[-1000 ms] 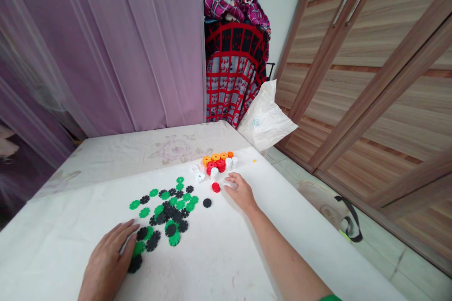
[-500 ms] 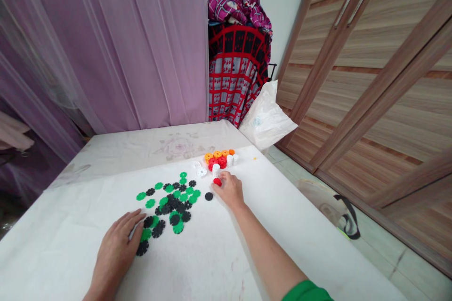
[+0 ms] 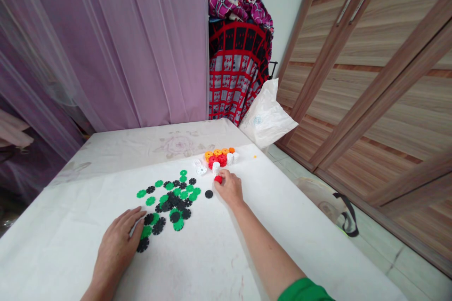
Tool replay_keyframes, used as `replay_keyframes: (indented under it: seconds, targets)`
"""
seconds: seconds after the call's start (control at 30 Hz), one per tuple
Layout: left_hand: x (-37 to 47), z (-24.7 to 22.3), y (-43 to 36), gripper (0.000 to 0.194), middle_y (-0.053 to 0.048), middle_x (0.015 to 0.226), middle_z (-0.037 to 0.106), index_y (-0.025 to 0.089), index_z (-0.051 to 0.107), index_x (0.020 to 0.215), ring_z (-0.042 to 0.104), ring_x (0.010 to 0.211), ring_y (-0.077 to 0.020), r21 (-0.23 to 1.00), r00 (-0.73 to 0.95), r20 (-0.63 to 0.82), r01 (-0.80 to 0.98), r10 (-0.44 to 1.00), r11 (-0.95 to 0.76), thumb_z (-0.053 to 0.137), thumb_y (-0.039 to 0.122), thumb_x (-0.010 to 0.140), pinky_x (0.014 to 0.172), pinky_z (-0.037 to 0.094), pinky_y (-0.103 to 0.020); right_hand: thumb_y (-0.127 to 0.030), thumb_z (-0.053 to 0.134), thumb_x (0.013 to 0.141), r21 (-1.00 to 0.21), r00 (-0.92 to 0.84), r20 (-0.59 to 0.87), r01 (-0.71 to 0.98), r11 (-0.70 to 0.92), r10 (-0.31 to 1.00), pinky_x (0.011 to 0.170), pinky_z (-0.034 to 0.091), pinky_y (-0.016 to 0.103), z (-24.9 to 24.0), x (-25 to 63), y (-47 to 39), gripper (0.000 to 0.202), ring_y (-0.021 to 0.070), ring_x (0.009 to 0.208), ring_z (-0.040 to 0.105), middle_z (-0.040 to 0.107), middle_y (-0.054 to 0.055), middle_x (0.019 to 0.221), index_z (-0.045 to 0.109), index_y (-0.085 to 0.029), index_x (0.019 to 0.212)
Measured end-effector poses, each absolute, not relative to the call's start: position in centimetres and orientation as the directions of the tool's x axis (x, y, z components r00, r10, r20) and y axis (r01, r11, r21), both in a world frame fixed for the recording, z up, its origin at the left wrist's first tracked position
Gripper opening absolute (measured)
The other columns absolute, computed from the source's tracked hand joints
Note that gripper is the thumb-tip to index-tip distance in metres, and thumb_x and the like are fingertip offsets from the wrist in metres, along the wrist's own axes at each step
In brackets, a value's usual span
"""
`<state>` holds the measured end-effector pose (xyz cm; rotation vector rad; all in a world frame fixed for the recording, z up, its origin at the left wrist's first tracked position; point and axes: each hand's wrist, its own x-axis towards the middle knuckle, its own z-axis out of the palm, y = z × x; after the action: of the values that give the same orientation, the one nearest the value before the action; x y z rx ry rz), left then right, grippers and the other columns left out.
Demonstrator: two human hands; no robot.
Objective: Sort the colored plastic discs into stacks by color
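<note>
My right hand [image 3: 230, 187] has its fingers closed around a small stack of red notched plastic discs [image 3: 218, 179], low over the table and just in front of a white disc stack [image 3: 216, 168]. Behind that stand red stacks [image 3: 222, 160], orange stacks [image 3: 217, 152] and more white stacks [image 3: 235, 157]. A lone black disc [image 3: 208, 194] lies left of this hand. My left hand [image 3: 122, 240] rests with fingers stretched out at the left edge of a loose spread of green discs [image 3: 178, 224] and black discs [image 3: 158, 226].
The table [image 3: 197, 268] has a white cloth with a flower print at its far end. A white plastic bag [image 3: 266, 120] hangs by the far right corner. A purple curtain [image 3: 141, 47] borders the back, and a wooden wardrobe [image 3: 356, 80] stands at the right.
My right hand has shifted very slightly away from me with the red discs, closer to the white stack. My left hand stays nearly in place.
</note>
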<state>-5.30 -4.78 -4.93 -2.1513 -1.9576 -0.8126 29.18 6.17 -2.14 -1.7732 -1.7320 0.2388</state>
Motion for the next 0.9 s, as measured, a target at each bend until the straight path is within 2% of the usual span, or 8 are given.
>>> replay_keyframes:
  seconds: [0.2,0.4,0.5,0.7,0.9]
  targets:
    - [-5.38,-5.16,-4.82,0.045,-0.005,0.118,0.076,0.026,0.076,0.107,0.068,0.114,-0.0278,0.252,0.012,0.466,0.957,0.885,-0.146,0.043,0.051,0.092,0.100,0.055,-0.044,-0.028,0.070,0.075,-0.516,0.112,0.292,0.854,0.058,0.950,0.089,0.039,0.033,-1.86,29.08,5.72,0.038,0.0232,0.104,0.063,0.075,0.004,0.107,0.065,-0.023,0.112]
    - [-5.56,-5.33,-4.77,0.046,-0.005,0.119,0.076,0.026,0.077,0.106,0.069,0.114,-0.0283,0.233,0.030,0.469,0.960,0.883,-0.157,0.042,0.052,0.092,0.101,0.055,-0.046,-0.025,0.064,0.081,-0.470,0.138,0.297,0.883,0.019,0.945,0.084,0.037,0.031,-2.01,29.07,5.84,0.027,0.0208,0.097,0.063,0.074,0.003,0.098,0.068,-0.022,0.108]
    - [-5.74,-5.55,-4.76,0.046,-0.005,0.118,0.076,0.026,0.077,0.105,0.069,0.113,-0.0286,0.224,0.038,0.472,0.961,0.881,-0.162,0.042,0.052,0.092,0.099,0.056,-0.047,-0.025,0.064,0.082,-0.455,0.140,0.310,0.890,0.017,0.940,0.083,0.037,0.031,-2.32,29.07,5.94,0.029,0.0208,0.095,0.064,0.075,0.003,0.097,0.067,-0.021,0.110]
    - [-5.95,-5.91,-4.66,0.045,-0.004,0.119,0.076,0.027,0.077,0.106,0.069,0.114,-0.0281,0.220,0.037,0.487,0.962,0.873,-0.164,0.042,0.052,0.093,0.098,0.057,-0.046,-0.026,0.066,0.080,-0.486,0.053,0.318,0.866,0.115,0.947,0.087,0.038,0.029,-2.68,28.94,5.63,0.034,0.0199,0.096,0.065,0.076,0.002,0.098,0.066,-0.022,0.114]
    - [-5.77,-5.75,-4.75,0.047,-0.005,0.117,0.076,0.027,0.078,0.104,0.070,0.111,-0.0275,0.231,0.021,0.492,0.961,0.870,-0.154,0.042,0.054,0.092,0.098,0.057,-0.044,-0.026,0.069,0.074,-0.539,0.052,0.294,0.834,0.121,0.954,0.091,0.041,0.031,-2.59,29.00,5.43,0.040,0.0210,0.100,0.065,0.076,0.002,0.100,0.065,-0.022,0.114]
